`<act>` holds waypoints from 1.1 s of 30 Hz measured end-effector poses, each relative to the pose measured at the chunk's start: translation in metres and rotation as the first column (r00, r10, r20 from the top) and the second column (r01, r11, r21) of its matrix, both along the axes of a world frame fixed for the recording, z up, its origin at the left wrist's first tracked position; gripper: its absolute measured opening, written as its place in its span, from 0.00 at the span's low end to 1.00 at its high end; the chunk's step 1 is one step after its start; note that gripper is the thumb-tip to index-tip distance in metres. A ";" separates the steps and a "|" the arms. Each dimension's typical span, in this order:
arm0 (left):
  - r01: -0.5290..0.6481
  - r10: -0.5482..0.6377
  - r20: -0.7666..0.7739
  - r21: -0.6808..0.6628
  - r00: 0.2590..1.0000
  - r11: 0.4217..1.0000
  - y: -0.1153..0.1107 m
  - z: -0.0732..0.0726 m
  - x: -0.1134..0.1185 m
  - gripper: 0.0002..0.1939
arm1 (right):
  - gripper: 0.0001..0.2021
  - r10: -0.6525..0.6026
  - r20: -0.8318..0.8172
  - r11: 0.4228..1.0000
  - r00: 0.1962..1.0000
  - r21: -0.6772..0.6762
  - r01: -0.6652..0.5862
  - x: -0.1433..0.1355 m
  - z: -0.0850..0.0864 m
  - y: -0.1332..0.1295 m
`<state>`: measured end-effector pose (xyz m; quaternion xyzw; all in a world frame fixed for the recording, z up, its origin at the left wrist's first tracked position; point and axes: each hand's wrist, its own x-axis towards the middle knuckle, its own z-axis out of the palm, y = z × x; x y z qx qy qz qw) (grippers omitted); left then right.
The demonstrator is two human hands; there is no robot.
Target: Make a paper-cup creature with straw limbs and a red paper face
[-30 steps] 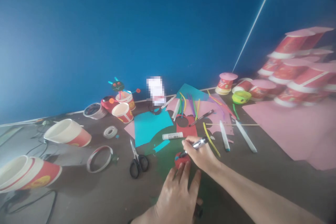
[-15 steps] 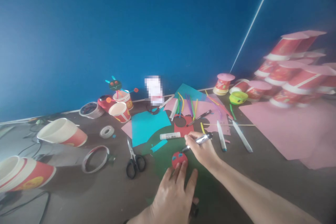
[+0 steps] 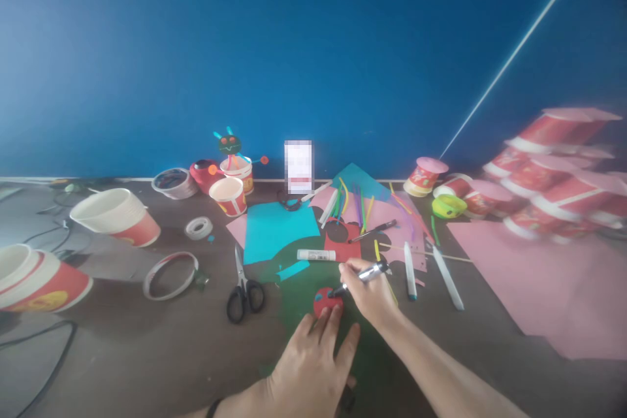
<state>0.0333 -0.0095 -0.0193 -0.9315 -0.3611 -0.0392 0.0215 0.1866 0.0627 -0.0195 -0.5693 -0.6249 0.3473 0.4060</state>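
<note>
Ideally the left hand [image 3: 313, 372], fingers flat, pins the red paper disc [image 3: 324, 301] firmly. The right hand [image 3: 369, 287], pinched around the marker [image 3: 360, 276], should draw with light strokes.

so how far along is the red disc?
Done: red disc is cut out and lies on green paper. In hand: left hand pins it while right hand holds a marker, tip on it. Left: scissors and glue stick lie unused nearby.

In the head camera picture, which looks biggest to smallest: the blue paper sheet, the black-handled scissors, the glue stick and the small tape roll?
1. blue paper sheet
2. black-handled scissors
3. glue stick
4. small tape roll

The scissors lie nearer the camera, which may flatter them. The glue stick is longer than the tape roll, though thinner, so that pair is close.
</note>
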 end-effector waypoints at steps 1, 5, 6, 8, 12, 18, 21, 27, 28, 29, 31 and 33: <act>-0.003 0.003 0.002 -0.012 1.000 1.000 0.000 0.000 0.000 0.26 | 0.17 -0.009 -0.003 1.000 1.000 -0.004 0.009 0.001 0.000 0.000; 0.011 -0.011 0.008 -0.047 1.000 0.999 0.000 0.001 -0.001 0.26 | 0.17 -0.031 -0.031 0.999 0.999 -0.031 0.030 0.005 -0.001 0.001; 0.011 -0.010 0.011 -0.051 1.000 0.999 0.000 0.001 -0.001 0.27 | 0.17 -0.026 -0.029 0.999 0.999 -0.029 0.026 0.006 -0.001 0.002; 0.000 0.001 0.019 -0.061 1.000 0.998 0.000 0.001 -0.001 0.27 | 0.17 -0.020 -0.020 1.000 1.000 -0.025 0.020 0.006 -0.001 0.002; -0.007 0.010 0.023 -0.113 1.000 0.994 0.000 0.001 0.000 0.26 | 0.17 -0.034 -0.038 0.999 0.999 -0.038 0.033 0.007 -0.002 0.003; 0.017 -0.011 0.032 -0.184 0.999 0.983 0.002 0.002 0.000 0.28 | 0.18 -0.053 -0.044 0.998 0.998 -0.046 0.051 0.008 -0.003 0.004; 0.018 -0.012 0.033 -0.198 0.999 0.980 0.002 0.003 -0.001 0.27 | 0.18 -0.036 -0.054 0.998 0.998 -0.055 0.033 0.007 -0.004 0.003; 0.031 -0.022 0.046 -0.198 0.999 0.980 0.001 0.000 -0.002 0.28 | 0.18 -0.031 -0.048 0.997 0.998 -0.070 0.028 0.007 -0.006 0.001; 0.027 -0.019 0.046 -0.195 0.999 0.980 0.000 0.000 -0.002 0.28 | 0.18 -0.028 -0.041 0.997 0.999 -0.066 0.026 0.007 -0.006 0.001; 0.023 -0.015 0.044 -0.194 0.999 0.981 0.000 0.000 -0.002 0.27 | 0.18 -0.030 -0.036 0.998 0.999 -0.061 0.027 0.007 -0.006 0.002; 0.019 -0.011 0.039 -0.191 0.999 0.981 0.001 -0.001 -0.001 0.27 | 0.18 -0.039 -0.035 0.998 0.999 -0.055 0.037 0.007 -0.006 0.003; 0.020 -0.012 0.041 -0.183 0.999 0.983 0.001 0.000 -0.001 0.27 | 0.18 -0.044 -0.029 0.998 0.999 -0.055 0.042 0.008 -0.006 0.003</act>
